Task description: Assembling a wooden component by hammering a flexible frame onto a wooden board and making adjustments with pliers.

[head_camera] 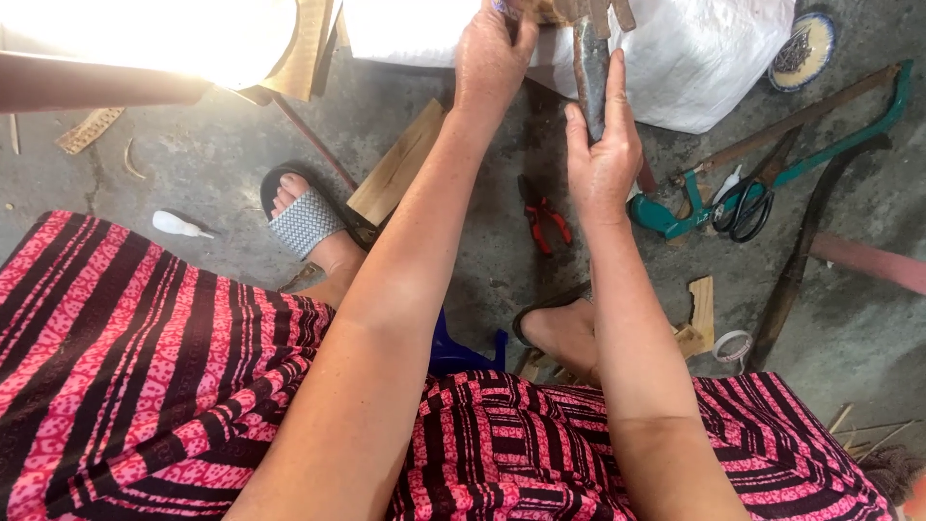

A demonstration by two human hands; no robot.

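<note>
Clearly my right hand (603, 159) was clenched around a dark, stiff blade-like tool (590, 82), heavy-looking and best gripped low on its body, while my left hand's fingers (502, 29) pinched thin, light, brittle-looking wood strips (588, 12) above the white sack (694, 58).

Sharp daylight, blown-out glare top-left

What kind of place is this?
Probably a home craft workshop on a concrete floor. A teal hacksaw, scissors, red pliers and wood offcuts lie about.
</note>
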